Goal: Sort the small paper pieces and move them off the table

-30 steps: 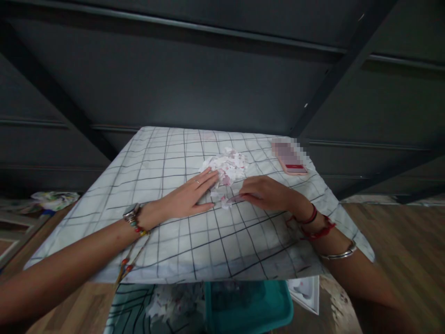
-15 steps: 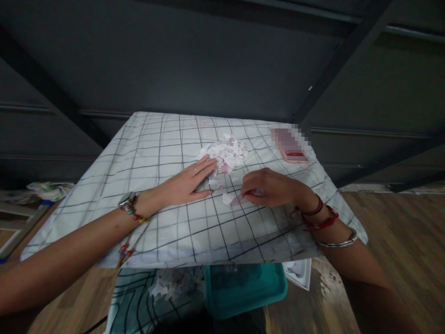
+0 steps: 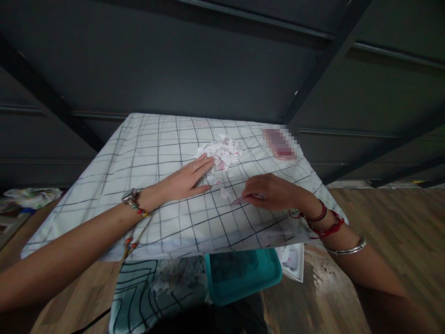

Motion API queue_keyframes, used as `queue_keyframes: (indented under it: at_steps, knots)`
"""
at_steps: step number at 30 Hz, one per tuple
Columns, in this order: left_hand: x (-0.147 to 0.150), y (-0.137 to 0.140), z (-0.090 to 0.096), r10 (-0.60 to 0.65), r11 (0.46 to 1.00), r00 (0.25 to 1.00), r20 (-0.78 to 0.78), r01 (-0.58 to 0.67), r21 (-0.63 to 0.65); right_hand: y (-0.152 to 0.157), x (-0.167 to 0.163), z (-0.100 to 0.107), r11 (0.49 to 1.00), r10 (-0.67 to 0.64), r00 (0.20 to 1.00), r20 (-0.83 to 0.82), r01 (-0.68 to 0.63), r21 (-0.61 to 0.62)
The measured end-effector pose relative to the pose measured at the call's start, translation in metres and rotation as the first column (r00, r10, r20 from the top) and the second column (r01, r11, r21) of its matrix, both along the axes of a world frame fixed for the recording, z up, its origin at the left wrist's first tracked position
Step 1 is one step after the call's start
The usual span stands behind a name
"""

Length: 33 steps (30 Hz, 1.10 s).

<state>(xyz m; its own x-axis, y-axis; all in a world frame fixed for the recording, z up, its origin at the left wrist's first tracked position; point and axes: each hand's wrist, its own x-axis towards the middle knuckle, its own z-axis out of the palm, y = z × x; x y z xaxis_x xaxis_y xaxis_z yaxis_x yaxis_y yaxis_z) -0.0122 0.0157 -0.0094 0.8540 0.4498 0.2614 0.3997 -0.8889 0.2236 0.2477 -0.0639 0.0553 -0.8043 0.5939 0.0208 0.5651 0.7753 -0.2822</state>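
Note:
A heap of small white and pinkish scraps, like torn paper [image 3: 227,150], lies on a white cloth with dark grid lines [image 3: 146,153]. My left hand [image 3: 189,178] rests flat with fingers stretched out, its fingertips touching the near left side of the heap. My right hand [image 3: 267,191] is closed in a pinch on a thin, see-through pinkish scrap [image 3: 238,201], whose tip sticks out to the left just above the cloth. Between the hands lies a loose white scrap [image 3: 225,192], apart from the heap. Fingers of the right hand partly hide what it holds.
A pink phone-like object [image 3: 283,147], partly blurred out, lies at the cloth's back right. Below the table's front edge are a teal tray [image 3: 243,283], more scraps [image 3: 177,276] on a patterned cloth and a white box [image 3: 294,262]. A dark panelled wall [image 3: 191,65] stands behind.
The camera view has shifted slightly. My right hand has drawn a little away from the heap, so the pinkish scrap is now apart from the loose white one. My left hand stays in place.

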Motion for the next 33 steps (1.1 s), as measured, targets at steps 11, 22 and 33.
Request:
queue_keyframes:
  at_steps: [11,22,33]
  knots:
    - [-0.005,-0.001,-0.003,0.038,0.999,0.999,-0.037,-0.038,-0.005,-0.043,0.003,-0.007,0.999,-0.037,0.999,-0.015,0.036,-0.008]
    - [-0.015,-0.042,-0.003,0.027,0.999,0.992,-0.124,-0.022,0.039,-0.029,0.001,-0.021,0.956,-0.158,0.987,-0.017,0.157,0.247]
    - [-0.022,-0.067,-0.004,0.056,0.998,0.990,-0.128,-0.051,0.038,-0.037,-0.009,-0.015,0.946,-0.218,0.976,0.022,0.206,0.250]
